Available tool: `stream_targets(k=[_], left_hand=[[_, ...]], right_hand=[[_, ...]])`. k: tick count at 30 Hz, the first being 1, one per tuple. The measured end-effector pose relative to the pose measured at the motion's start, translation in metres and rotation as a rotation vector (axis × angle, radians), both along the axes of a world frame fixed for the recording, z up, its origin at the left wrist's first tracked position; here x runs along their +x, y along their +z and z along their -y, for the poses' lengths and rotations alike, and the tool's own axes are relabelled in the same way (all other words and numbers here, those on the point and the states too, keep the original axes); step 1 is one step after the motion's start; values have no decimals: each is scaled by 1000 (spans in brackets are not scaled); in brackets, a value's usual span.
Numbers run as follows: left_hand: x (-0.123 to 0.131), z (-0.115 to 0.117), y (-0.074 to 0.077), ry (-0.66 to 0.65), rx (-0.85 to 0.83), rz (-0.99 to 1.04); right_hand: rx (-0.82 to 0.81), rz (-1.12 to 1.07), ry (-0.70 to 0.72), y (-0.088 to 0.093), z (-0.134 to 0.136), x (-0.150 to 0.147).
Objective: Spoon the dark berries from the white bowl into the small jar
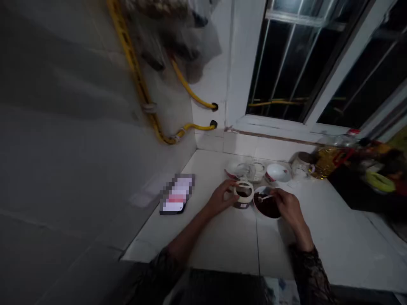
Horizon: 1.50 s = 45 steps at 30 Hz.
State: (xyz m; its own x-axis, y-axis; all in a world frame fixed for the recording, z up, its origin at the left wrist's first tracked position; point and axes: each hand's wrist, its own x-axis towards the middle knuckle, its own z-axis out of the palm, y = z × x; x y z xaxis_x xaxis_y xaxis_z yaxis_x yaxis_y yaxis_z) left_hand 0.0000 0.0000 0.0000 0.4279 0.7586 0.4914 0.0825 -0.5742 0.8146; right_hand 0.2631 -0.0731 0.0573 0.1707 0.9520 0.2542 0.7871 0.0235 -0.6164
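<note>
My left hand is wrapped round a small open jar with a white rim and dark contents, standing on the white counter. My right hand pinches the handle of a small spoon whose tip rests in a white bowl of dark red-brown paste, right beside the jar. Both hands sit close together at the middle of the counter.
Behind the jar stand a glass cup, a white bowl and another small dish. An oil bottle and dark clutter fill the right side. A phone lies on the counter to the left. Yellow pipes run along the wall.
</note>
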Motion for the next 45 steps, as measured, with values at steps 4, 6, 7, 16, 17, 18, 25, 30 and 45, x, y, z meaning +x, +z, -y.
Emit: stream_targets(k=[4,6,7,16,17,18,25,30,45], left_hand=[[1,1,-1,-2,7,13],[1,1,0,-11,16,21],[1,2,0,-9,17,23],[3,2,0,-1,12,40],[3,2,1,0,10,42],[3,2,1,1,7,44],[2,2,0,2,14,37],[2,2,0,10,6,23],[4,3,2,6,6,41]], right_hand=[[3,-151,-4,-3,-1,3],[15,-245,-55,-3,-1,7],[22,-296,-75,-2,-2,9],[0,-438,-61,2,-2,12],[-8,-399,-42,2,-2,10],[-23,-372,-25,2,-2,8],[-69,-559,-44,6,0,9],[-117,-725,-94,12,1,12],[-12,-807,-91,12,0,5]])
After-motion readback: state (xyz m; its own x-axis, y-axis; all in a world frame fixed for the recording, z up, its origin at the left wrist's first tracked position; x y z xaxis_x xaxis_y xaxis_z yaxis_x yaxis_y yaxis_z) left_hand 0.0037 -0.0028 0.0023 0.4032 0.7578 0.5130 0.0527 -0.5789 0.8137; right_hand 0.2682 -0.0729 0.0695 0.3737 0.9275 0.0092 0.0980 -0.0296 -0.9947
